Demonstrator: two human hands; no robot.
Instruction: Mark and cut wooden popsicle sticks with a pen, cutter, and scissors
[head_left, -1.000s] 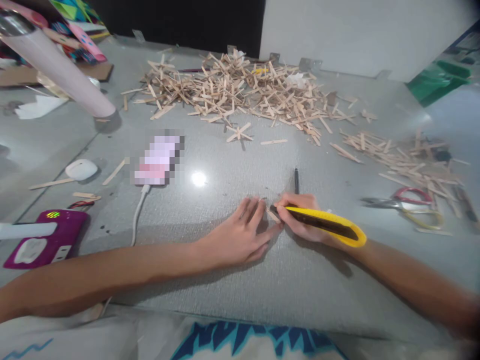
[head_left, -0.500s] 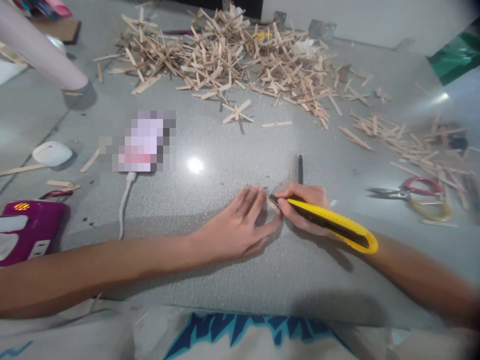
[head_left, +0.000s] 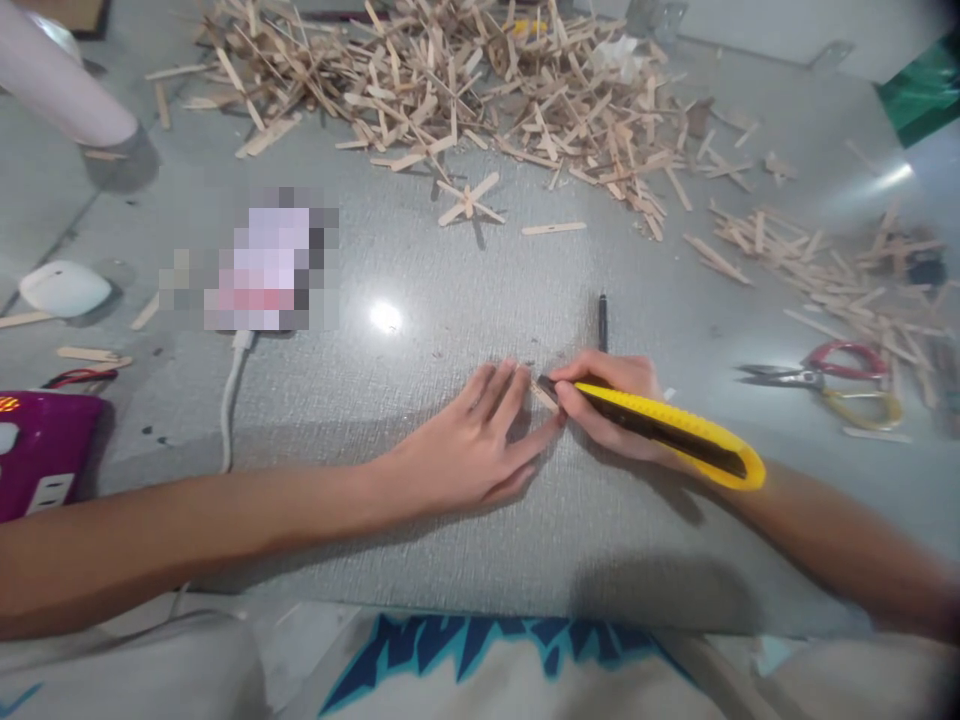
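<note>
My right hand is closed around a yellow utility knife, its tip pointing left and down. The tip meets a short piece of wooden craft stick on the grey tabletop. My left hand lies low over the table. Its fingertips and thumb pin that stick from both ends, close beside the knife tip. Part of the stick is hidden by my fingers and the knife. A black pen lies just beyond my right hand.
A big heap of craft sticks spreads along the back, with a star of crossed sticks before it. Scissors and more sticks lie right. Leftward are a blurred phone, white cable, white case and purple box.
The view has shifted slightly, so the table's things sit a little higher, those at left also further left. Both hands keep their places at the stick, the knife still in my right hand.
</note>
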